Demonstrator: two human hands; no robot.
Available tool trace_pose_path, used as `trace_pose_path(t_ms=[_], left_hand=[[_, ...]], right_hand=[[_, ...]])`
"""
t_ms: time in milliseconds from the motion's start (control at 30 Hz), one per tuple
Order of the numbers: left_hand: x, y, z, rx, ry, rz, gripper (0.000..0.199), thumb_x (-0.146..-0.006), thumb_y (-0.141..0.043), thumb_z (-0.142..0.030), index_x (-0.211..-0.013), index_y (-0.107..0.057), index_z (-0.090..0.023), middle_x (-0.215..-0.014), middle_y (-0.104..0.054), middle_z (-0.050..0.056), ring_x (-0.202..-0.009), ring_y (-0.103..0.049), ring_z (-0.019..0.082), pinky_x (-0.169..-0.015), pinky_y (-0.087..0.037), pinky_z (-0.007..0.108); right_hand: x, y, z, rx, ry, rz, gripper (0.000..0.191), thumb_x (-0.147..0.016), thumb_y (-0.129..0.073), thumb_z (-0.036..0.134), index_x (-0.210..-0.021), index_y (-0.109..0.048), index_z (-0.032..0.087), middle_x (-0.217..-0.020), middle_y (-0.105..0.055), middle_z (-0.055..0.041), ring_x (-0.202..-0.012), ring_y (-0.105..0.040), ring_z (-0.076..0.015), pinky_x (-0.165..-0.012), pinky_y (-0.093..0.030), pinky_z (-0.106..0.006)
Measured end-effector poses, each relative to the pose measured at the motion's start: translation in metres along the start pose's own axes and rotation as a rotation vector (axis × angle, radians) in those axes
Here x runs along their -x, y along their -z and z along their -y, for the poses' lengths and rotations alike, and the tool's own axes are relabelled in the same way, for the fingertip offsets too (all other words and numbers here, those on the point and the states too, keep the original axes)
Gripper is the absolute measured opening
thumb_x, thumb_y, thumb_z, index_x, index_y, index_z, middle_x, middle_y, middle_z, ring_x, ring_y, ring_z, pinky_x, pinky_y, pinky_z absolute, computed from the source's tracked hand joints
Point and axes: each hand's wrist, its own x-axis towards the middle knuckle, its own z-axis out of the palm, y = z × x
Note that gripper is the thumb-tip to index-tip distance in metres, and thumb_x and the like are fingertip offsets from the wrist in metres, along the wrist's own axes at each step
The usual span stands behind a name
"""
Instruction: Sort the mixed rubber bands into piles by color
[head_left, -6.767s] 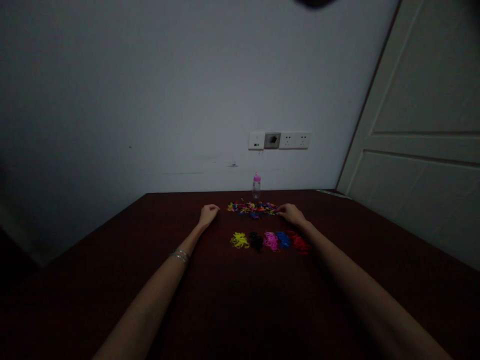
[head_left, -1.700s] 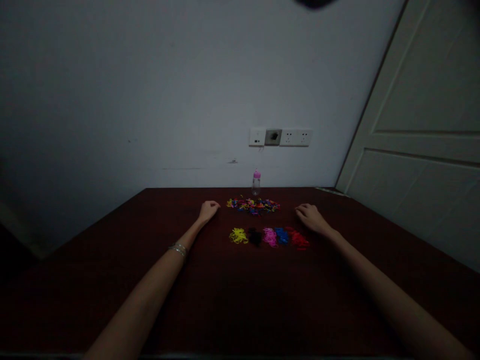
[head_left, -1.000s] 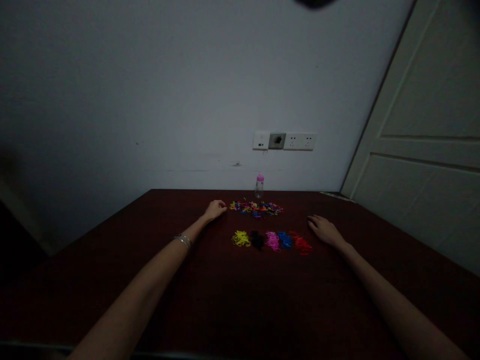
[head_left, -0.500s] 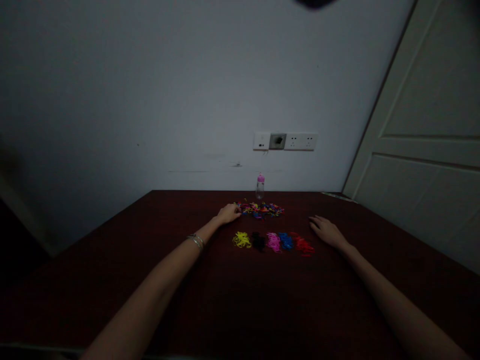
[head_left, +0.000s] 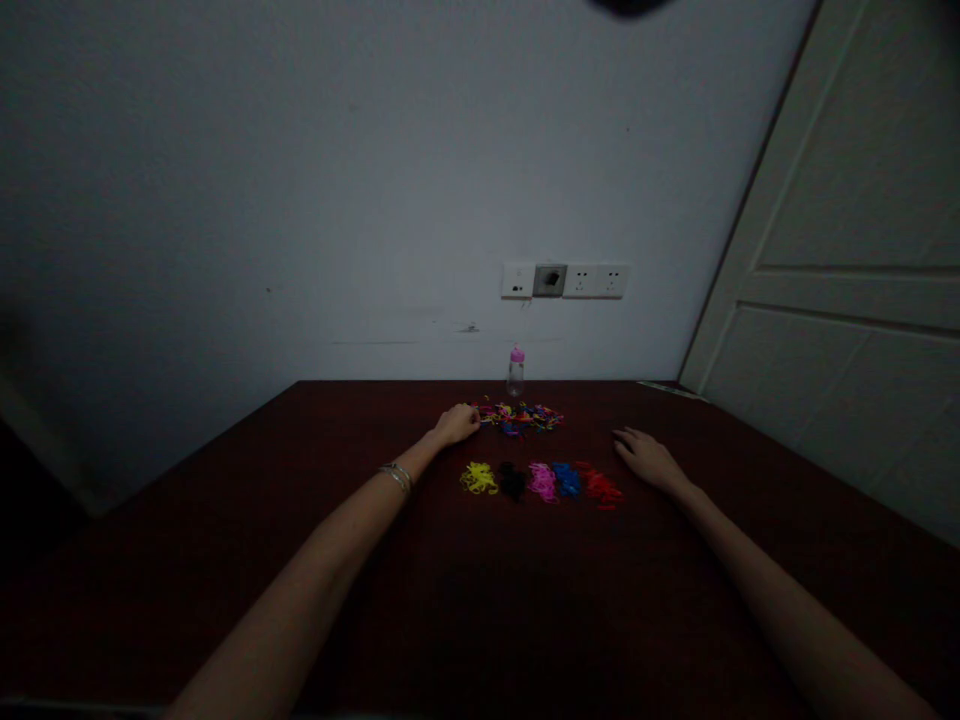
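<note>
Near: bare dark-red desk. Beyond it, a row of small single-colour heaps of thin bands, left to right: yellow heap, black heap, pink heap, blue heap, red heap; blue lies close against red.

Right hand: palm down on the desk, right of the red heap, fingers extended and slightly apart, nothing seen in them. Left hand, farther out: fingers curled at the left edge of the mixed heap; whether they pinch a band, cannot tell.

Handling (judged): bands probably very light, soft, stretchy, hard to break, prone to tangle; best pinched singly by a loop protruding at the heap's rim.

Far: clear pink-capped bottle, upright behind the mixed heap.
</note>
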Motion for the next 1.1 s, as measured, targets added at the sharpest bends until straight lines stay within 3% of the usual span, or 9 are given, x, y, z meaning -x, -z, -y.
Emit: trace_pose_path(t_ms=[333, 467, 800, 933, 1100], left_hand=[[0.005, 0.002, 0.005, 0.085, -0.066, -0.052, 0.021, -0.076, -0.052, -0.026, -0.084, -0.069, -0.019, -0.08, -0.066, 0.005, -0.069, -0.057, 0.014, -0.061, -0.039, 0.02], [0.004, 0.002, -0.019, 0.15, -0.139, -0.062, 0.021, -0.074, -0.053, -0.023, -0.084, -0.07, -0.017, -0.077, -0.065, 0.003, -0.068, -0.055, 0.012, -0.06, -0.038, 0.019], [-0.002, -0.011, -0.106, 0.314, -0.433, 0.099, 0.019, -0.07, -0.055, -0.018, -0.08, -0.07, -0.013, -0.063, -0.06, 0.0, -0.058, -0.051, 0.009, -0.055, -0.035, 0.017], [-0.002, -0.014, -0.122, 0.297, -0.462, 0.159, 0.019, -0.068, -0.054, -0.014, -0.078, -0.07, -0.014, -0.065, -0.063, 0.001, -0.057, -0.051, 0.009, -0.053, -0.035, 0.017], [-0.003, -0.015, -0.124, 0.309, -0.456, 0.203, 0.018, -0.066, -0.056, -0.012, -0.076, -0.071, -0.014, -0.064, -0.064, 0.001, -0.055, -0.05, 0.008, -0.055, -0.036, 0.017]], right_hand=[[-0.003, 0.0, 0.001, 0.029, 0.001, 0.008, 0.05, -0.089, -0.029, 0.037, -0.126, -0.051, 0.012, -0.135, -0.045, -0.0158, -0.123, -0.043, -0.0262, -0.1, -0.035, -0.039], [0.0, 0.005, 0.006, 0.034, -0.001, 0.009, 0.049, -0.09, -0.028, 0.036, -0.126, -0.051, 0.011, -0.134, -0.046, -0.0161, -0.122, -0.043, -0.026, -0.1, -0.035, -0.038], [0.004, 0.013, 0.013, 0.025, -0.019, 0.011, 0.048, -0.09, -0.029, 0.035, -0.126, -0.051, 0.012, -0.134, -0.047, -0.0146, -0.124, -0.041, -0.0239, -0.1, -0.035, -0.037], [0.005, 0.015, 0.017, 0.011, -0.047, 0.008, 0.048, -0.09, -0.029, 0.037, -0.126, -0.051, 0.015, -0.135, -0.046, -0.0134, -0.123, -0.042, -0.0251, -0.098, -0.037, -0.039], [0.005, 0.016, 0.018, 0.001, -0.046, 0.012, 0.049, -0.089, -0.029, 0.037, -0.126, -0.051, 0.013, -0.135, -0.046, -0.0143, -0.123, -0.042, -0.0256, -0.099, -0.035, -0.039]])
